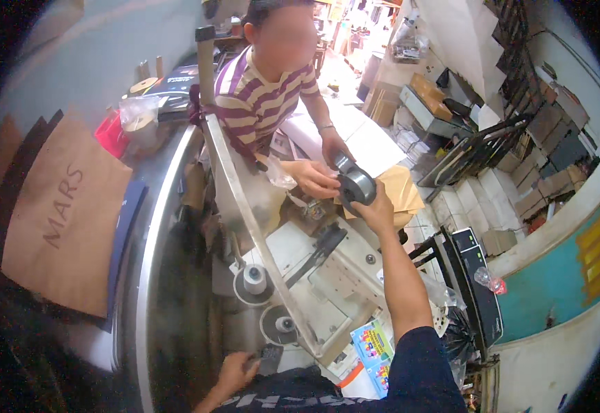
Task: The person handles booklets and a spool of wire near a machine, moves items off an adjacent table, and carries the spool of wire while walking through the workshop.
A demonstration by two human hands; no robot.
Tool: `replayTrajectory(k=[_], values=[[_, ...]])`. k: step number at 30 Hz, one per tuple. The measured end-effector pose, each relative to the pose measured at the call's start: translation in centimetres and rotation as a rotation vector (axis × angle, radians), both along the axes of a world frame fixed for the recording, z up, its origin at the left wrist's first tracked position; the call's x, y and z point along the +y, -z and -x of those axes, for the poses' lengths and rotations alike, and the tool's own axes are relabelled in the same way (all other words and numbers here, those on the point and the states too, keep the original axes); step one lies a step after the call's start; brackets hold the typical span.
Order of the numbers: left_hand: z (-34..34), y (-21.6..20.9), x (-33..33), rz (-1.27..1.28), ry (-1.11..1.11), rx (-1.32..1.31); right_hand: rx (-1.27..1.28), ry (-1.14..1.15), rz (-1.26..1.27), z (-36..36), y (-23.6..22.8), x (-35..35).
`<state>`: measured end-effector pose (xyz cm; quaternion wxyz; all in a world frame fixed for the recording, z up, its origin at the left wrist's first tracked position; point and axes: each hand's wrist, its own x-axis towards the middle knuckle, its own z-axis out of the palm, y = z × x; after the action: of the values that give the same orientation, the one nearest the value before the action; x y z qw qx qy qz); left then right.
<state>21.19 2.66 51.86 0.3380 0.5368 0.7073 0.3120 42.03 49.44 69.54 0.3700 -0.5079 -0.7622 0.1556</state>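
My right arm reaches forward, and my right hand is closed around the near side of a black spool with a shiny grey winding. A co-worker in a striped shirt stands across the machine, with one hand at the spool's far side and the other at its left edge. Low in the picture, my left hand has its fingers curled at the edge of a small dark flat rectangular object. Just above it is a white thread cone on a round holder; a second cone stands farther off.
A white sewing machine lies between us, crossed by a metal post. Brown paper and a red container are at left. Brown envelopes lie beyond the spool. A black printer-like device and stairs are at right.
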Motion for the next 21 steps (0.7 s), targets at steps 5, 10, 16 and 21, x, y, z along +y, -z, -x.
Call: replayTrajectory(k=[5, 10, 16, 21], values=[[0.7, -2.2, 1.6, -0.12, 0.039, 0.118, 0.023, 0.071, 0.101, 1.8, 0.5, 0.6], [1.0, -3.1, 1.4, -0.003, 0.075, 0.114, -0.023, 0.13, 0.036, 3.0, 1.6, 1.0], [1.4, -2.5, 0.6, -0.025, 0.141, 0.218, 0.027, 0.114, 0.036, 4.0, 2.4, 1.4], [1.4, -1.0, -0.2, 0.14, 0.075, 0.177, 0.058, 0.128, 0.024, 4.8, 3.2, 1.9]])
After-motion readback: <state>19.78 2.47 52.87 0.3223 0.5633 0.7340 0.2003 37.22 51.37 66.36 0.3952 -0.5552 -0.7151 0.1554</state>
